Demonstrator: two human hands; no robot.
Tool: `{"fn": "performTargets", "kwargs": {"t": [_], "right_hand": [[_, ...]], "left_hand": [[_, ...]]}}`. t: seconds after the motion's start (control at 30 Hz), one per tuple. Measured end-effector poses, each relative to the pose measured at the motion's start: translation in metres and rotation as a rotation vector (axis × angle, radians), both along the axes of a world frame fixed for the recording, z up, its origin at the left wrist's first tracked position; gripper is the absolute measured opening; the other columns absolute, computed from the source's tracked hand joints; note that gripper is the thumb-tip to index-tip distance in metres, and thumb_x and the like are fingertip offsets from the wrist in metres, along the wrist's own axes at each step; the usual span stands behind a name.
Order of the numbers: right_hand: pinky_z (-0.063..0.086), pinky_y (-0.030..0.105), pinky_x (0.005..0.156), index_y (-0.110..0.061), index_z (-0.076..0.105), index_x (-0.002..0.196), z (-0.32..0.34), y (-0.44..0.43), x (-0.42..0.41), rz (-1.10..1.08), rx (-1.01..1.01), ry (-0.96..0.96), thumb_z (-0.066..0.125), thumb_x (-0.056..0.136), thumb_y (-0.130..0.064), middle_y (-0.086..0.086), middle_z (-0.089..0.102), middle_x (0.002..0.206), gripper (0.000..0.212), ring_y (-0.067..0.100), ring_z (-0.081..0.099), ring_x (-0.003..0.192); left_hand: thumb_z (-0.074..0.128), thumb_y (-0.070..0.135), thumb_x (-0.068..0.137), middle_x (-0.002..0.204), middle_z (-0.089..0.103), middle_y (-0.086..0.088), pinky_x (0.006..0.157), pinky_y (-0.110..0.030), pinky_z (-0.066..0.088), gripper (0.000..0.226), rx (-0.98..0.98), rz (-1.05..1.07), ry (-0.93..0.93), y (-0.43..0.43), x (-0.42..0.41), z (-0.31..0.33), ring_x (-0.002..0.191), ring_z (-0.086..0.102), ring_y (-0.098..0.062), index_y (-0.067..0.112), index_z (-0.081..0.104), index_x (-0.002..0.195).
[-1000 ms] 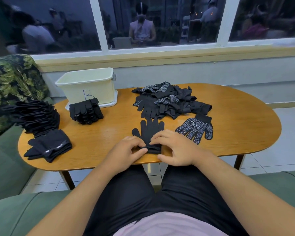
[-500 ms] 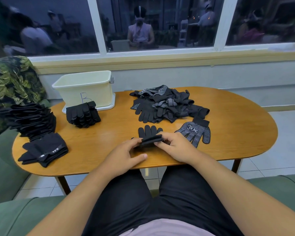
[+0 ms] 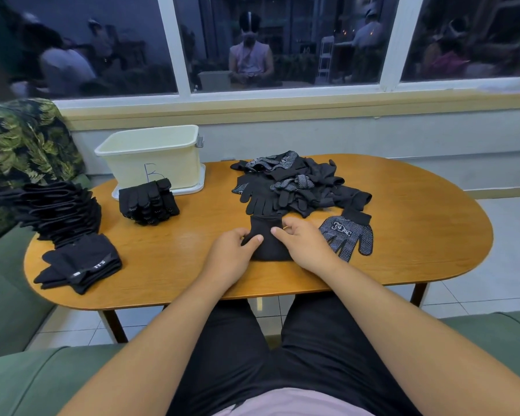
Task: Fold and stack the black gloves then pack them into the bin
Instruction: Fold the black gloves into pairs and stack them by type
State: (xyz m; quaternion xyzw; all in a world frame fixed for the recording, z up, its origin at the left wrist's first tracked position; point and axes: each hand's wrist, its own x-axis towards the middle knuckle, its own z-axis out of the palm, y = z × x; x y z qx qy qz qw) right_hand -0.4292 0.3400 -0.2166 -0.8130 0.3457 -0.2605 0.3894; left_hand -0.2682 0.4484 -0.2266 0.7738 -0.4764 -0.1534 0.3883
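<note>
Black knit glove (image 3: pixel 267 240), soft, floppy, probably weighs nothing, sits doubled over at the near middle of the tabletop (image 3: pixel 186 250). Left hand (image 3: pixel 233 253) and right hand (image 3: pixel 308 247) pinch its side edges, fingers (image 3: pixel 278 232) curled. I'd hold both edges so the fold stays. Loose pile (image 3: pixel 297 187) sits right behind it, dotted glove (image 3: pixel 347 235) just beside. A folded stack (image 3: pixel 147 202) fronts the bin (image 3: pixel 153 163).

A wooden oval table (image 3: pixel 418 235) stands between a green sofa (image 3: pixel 12 385) and a window (image 3: pixel 282 40).

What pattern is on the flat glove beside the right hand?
The flat glove is black with small white dots; head view.
</note>
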Motion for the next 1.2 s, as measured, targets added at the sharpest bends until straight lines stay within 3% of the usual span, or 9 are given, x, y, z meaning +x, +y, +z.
{"fn": "performTargets", "kwargs": {"t": [0.13, 0.23, 0.37, 0.53, 0.67, 0.83, 0.93, 1.03, 1.2], "right_hand": [[0.030, 0.036, 0.054, -0.017, 0.050, 0.077, -0.001, -0.008, 0.015, -0.117, -0.111, 0.180, 0.058, 0.108, -0.037, -0.002, 0.053, 0.062, 0.038, 0.017, 0.048, 0.059], [0.036, 0.035, 0.057, -0.021, 0.057, 0.084, -0.003, -0.001, 0.020, -0.228, -0.224, 0.225, 0.059, 0.107, -0.040, -0.001, 0.063, 0.075, 0.029, 0.025, 0.060, 0.076], [0.053, 0.040, 0.072, -0.019, 0.062, 0.127, -0.010, 0.007, 0.024, -0.323, -0.362, 0.309, 0.058, 0.107, -0.043, 0.007, 0.074, 0.106, 0.032, 0.032, 0.070, 0.099], [0.054, 0.041, 0.071, -0.024, 0.046, 0.140, -0.014, 0.008, 0.019, -0.346, -0.485, 0.383, 0.060, 0.106, -0.040, 0.003, 0.068, 0.119, 0.040, 0.031, 0.070, 0.104], [0.056, 0.044, 0.087, -0.021, 0.064, 0.131, -0.023, -0.007, 0.014, -0.115, -0.778, 0.302, 0.066, 0.097, -0.009, 0.001, 0.058, 0.126, 0.037, 0.026, 0.054, 0.114], [0.050, 0.045, 0.104, -0.017, 0.077, 0.125, -0.023, -0.023, 0.009, 0.110, -0.614, 0.289, 0.052, 0.100, 0.001, 0.000, 0.073, 0.126, 0.040, 0.026, 0.063, 0.117], [0.049, 0.040, 0.110, -0.018, 0.077, 0.129, -0.026, -0.022, 0.002, 0.116, -0.534, 0.230, 0.052, 0.100, 0.000, -0.002, 0.071, 0.136, 0.042, 0.022, 0.064, 0.124], [0.045, 0.041, 0.115, -0.022, 0.074, 0.134, -0.027, -0.022, -0.002, 0.137, -0.520, 0.220, 0.052, 0.102, -0.005, -0.004, 0.069, 0.140, 0.042, 0.021, 0.061, 0.129], [0.041, 0.043, 0.118, -0.025, 0.073, 0.126, -0.025, -0.017, -0.004, 0.136, -0.510, 0.195, 0.049, 0.106, -0.012, -0.009, 0.072, 0.128, 0.033, 0.012, 0.060, 0.118]], "left_hand": [[0.064, 0.047, 0.103, 0.127, 0.073, 0.001, 0.096, -0.035, 0.051, 0.044, 0.010, 0.131, -0.079, -0.012, -0.007, -0.003, 0.120, 0.066, -0.023, 0.018, 0.068, 0.135], [0.066, 0.049, 0.099, 0.104, 0.073, 0.010, 0.103, -0.048, 0.052, 0.034, -0.015, 0.203, -0.147, -0.016, -0.013, -0.007, 0.103, 0.067, -0.021, 0.026, 0.069, 0.125], [0.067, 0.044, 0.099, 0.082, 0.061, 0.015, 0.102, -0.046, 0.050, 0.022, -0.035, 0.206, -0.204, -0.015, -0.021, -0.007, 0.085, 0.055, -0.015, 0.030, 0.062, 0.115], [0.060, 0.041, 0.103, 0.119, 0.062, 0.009, 0.102, -0.041, 0.043, 0.029, -0.026, 0.159, -0.422, -0.015, -0.018, -0.012, 0.116, 0.052, -0.018, 0.037, 0.057, 0.132], [0.047, 0.029, 0.108, 0.150, 0.053, 0.007, 0.115, -0.046, 0.037, 0.041, 0.065, 0.062, -0.649, -0.016, -0.012, -0.017, 0.144, 0.038, -0.020, 0.047, 0.058, 0.143], [0.039, 0.030, 0.109, 0.164, 0.043, 0.012, 0.126, -0.053, 0.023, 0.046, 0.226, 0.068, -0.573, -0.002, 0.010, -0.017, 0.159, 0.022, -0.021, 0.046, 0.055, 0.149], [0.043, 0.030, 0.110, 0.156, 0.051, 0.014, 0.124, -0.048, 0.026, 0.039, 0.076, 0.068, -0.529, 0.008, 0.016, -0.018, 0.154, 0.029, -0.017, 0.043, 0.063, 0.141], [0.052, 0.037, 0.108, 0.145, 0.057, 0.017, 0.119, -0.040, 0.029, 0.028, -0.121, -0.166, -0.591, 0.014, 0.015, -0.013, 0.148, 0.036, -0.011, 0.037, 0.069, 0.131], [0.057, 0.049, 0.105, 0.134, 0.062, 0.018, 0.118, -0.036, 0.034, 0.029, -0.057, -0.363, -0.740, 0.008, 0.012, -0.003, 0.139, 0.043, -0.007, 0.034, 0.071, 0.127]]}}
